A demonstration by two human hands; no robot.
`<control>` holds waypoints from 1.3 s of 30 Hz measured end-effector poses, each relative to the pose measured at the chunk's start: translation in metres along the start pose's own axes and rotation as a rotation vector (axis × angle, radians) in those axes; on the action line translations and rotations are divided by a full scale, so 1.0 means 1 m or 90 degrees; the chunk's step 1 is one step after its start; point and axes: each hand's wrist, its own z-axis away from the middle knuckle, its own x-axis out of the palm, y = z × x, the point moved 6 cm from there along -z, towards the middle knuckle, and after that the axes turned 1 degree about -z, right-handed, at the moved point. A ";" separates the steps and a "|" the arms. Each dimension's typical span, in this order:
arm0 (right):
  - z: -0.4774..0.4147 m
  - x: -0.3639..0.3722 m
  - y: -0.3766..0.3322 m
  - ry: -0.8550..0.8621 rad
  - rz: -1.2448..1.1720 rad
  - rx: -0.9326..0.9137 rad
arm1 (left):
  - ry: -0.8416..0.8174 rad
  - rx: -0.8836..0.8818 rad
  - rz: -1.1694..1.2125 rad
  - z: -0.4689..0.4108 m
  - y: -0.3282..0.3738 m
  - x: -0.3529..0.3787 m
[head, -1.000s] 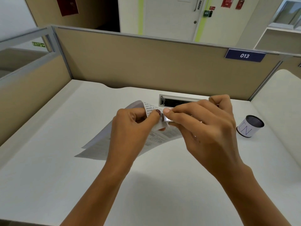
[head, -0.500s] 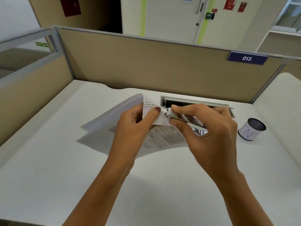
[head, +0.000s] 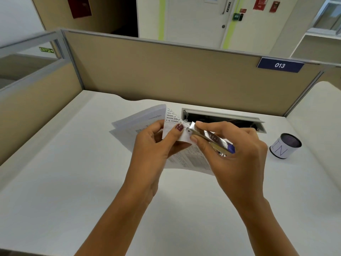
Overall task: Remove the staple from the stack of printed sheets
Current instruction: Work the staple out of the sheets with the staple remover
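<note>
Your left hand (head: 153, 145) pinches the folded-up corner of the sheets (head: 140, 122) between thumb and fingers (head: 178, 127), lifting that corner clear of the desk (head: 73, 182) while the rest of the stack lies flat near the cable slot (head: 221, 117). Your right hand (head: 238, 157) is closed on a metal tool (head: 208, 137), its tip touching the raised corner just beside the left thumbnail. The staple itself is too small to make out; judge it to sit under that tip. Paper is light, limp and easy to tear, so hold it close to the staple, as the left hand does, with the thumb backing the sheet against the pull. The steel tool is stiff and smooth; grip it near the tip for control. The likely risk is a ripped corner if the tip levers too steeply. A small tin (head: 285, 145) stands well apart at the right.
</note>
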 end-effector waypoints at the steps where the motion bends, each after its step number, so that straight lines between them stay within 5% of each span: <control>1: 0.001 0.000 0.001 0.003 -0.001 0.001 | -0.004 -0.014 0.016 -0.001 -0.003 0.001; 10: 0.005 0.006 0.006 0.004 -0.035 0.017 | -0.018 -0.100 0.162 0.001 -0.013 0.006; 39: -0.003 0.008 0.019 -0.013 -0.203 0.131 | 0.036 -0.046 0.137 0.000 -0.009 0.005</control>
